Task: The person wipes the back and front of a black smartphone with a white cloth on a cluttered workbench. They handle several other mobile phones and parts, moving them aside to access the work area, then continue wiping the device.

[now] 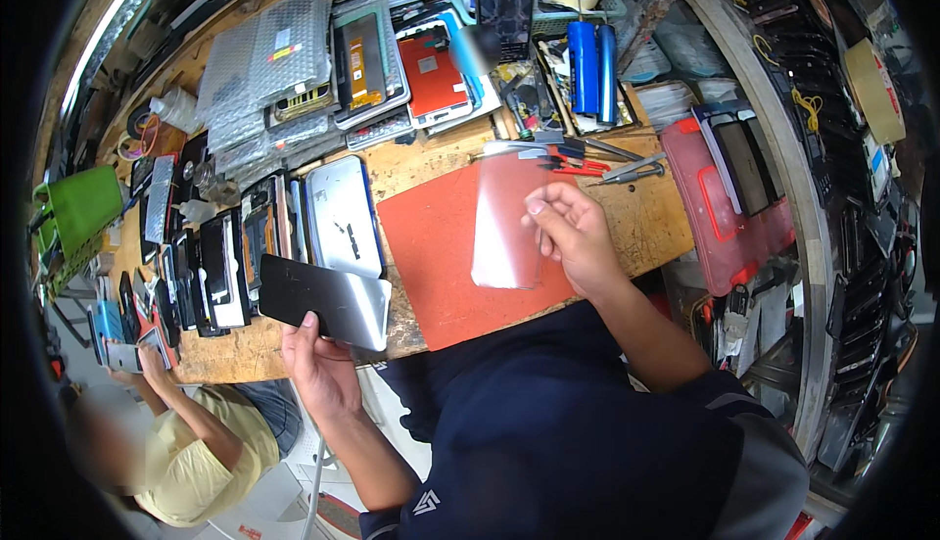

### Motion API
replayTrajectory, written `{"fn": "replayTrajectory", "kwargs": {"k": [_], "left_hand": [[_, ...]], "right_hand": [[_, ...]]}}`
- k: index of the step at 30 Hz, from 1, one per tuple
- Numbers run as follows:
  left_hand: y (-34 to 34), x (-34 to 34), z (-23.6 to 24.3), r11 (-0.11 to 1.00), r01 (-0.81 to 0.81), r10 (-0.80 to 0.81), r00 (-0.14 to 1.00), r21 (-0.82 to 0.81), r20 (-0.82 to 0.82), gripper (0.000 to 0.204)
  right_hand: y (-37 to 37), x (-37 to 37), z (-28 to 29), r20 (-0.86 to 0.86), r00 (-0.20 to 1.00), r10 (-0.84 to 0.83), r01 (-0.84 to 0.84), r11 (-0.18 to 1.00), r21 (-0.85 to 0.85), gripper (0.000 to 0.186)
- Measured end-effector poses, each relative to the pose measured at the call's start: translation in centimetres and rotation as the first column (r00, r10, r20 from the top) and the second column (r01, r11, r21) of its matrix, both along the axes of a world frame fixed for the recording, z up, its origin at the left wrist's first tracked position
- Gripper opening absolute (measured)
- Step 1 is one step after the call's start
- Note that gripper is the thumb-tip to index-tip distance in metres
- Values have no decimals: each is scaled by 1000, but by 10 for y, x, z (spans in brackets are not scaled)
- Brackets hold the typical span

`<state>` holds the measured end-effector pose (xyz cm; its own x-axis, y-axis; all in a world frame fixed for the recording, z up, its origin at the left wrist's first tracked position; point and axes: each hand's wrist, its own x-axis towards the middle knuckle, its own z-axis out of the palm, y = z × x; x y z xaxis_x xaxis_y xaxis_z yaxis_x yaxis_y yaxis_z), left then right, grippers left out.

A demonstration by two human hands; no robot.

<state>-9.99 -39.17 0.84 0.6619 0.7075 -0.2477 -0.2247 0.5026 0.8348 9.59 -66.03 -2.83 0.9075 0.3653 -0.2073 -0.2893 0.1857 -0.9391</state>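
Observation:
My left hand (323,374) grips a dark, glossy phone-sized panel (318,297) by its lower edge, tilted over the bench's front edge. My right hand (573,236) pinches the right side of a thin clear rectangular sheet (502,246), held upright over a red-orange mat (436,305). The fingertips show through or beside the sheet's edge. A silver-backed device with a blue rim (341,217) lies just left of the mat. Small tools with red handles (583,166) lie behind the sheet.
The wooden bench (656,232) carries bubble-wrapped stacks (259,70), a propped phone (504,13), blue rolls (584,70) and rows of phone parts. A pink case (695,197) and metal post stand right. A green basket (69,217) sits left. A co-worker (211,432) works at lower left.

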Motion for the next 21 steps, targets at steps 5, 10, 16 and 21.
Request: {"fn": "replayTrajectory", "kwargs": {"k": [5,10,16,21], "left_hand": [[-5,-1,-9,994,97,-99,994,48,41,23],[-16,7,-11,993,110,-110,994,30,7,31],[-37,14,-7,975,172,-162,984,138,-80,32],[-63,18,-7,915,306,-256,944,261,-208,33]], "right_hand": [[0,-42,-2,-320,941,106,-12,960,281,6],[11,-74,5,-483,876,13,196,904,380,16],[-8,-82,43,4,907,422,-420,904,-78,35],[7,-56,46,678,520,519,-53,812,-581,72]]}}
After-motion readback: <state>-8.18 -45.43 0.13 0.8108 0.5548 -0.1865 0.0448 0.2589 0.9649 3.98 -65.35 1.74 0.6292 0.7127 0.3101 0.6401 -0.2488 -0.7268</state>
